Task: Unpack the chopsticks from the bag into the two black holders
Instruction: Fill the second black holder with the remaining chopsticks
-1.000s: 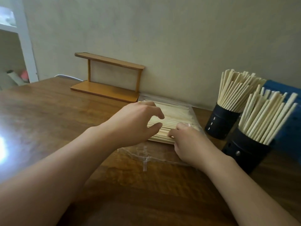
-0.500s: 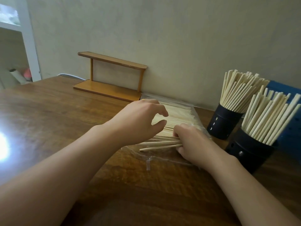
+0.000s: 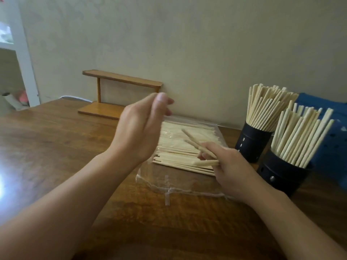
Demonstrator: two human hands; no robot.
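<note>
A clear plastic bag (image 3: pixel 180 184) lies on the wooden table, holding a flat stack of pale chopsticks (image 3: pixel 180 147). My right hand (image 3: pixel 231 169) grips a few chopsticks (image 3: pixel 195 143) at the stack's near right corner, their free ends tilted up and to the left. My left hand (image 3: pixel 140 128) hovers above the bag's left side, fingers straight and together, holding nothing. Two black holders stand on the right, the far one (image 3: pixel 251 143) and the near one (image 3: pixel 281 175), both packed with upright chopsticks.
A small two-tier wooden shelf (image 3: pixel 120 98) stands against the wall behind the bag. A blue perforated panel (image 3: pixel 330 139) sits behind the holders at the right. A white shelf unit (image 3: pixel 20 72) is at the far left. Bright glare marks the table's left edge.
My left hand lifted off the stack and rose above the bag. My right hand pulled a few chopsticks out and tilted them upward.
</note>
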